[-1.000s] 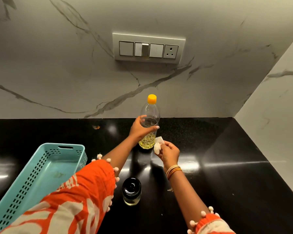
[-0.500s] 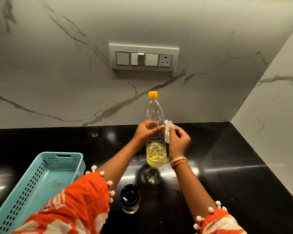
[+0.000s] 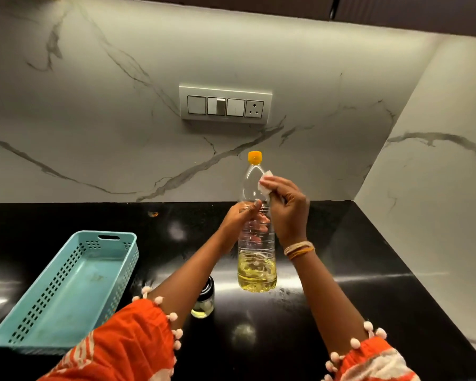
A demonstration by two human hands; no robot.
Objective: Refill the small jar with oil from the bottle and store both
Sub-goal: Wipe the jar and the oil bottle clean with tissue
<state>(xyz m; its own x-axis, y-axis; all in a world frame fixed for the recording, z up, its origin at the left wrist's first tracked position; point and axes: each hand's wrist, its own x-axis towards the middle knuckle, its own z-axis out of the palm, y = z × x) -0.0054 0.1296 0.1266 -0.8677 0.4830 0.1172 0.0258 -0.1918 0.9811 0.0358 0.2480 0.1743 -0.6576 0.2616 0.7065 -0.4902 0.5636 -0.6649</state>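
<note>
The clear plastic oil bottle with the yellow cap [image 3: 256,229] is held upright above the glossy black table [image 3: 341,298], its oil low in the base. The left hand [image 3: 238,218] is clenched around its middle; the right hand [image 3: 287,207] pinches a small white tissue [image 3: 265,182] against the shoulder, apparently wiping drips. Pouring looks done: the small black-lidded glass jar [image 3: 204,301] stands capped below the left forearm. Next, I'd guess, both go into the perforated turquoise plastic basket [image 3: 66,292] to the left.
</note>
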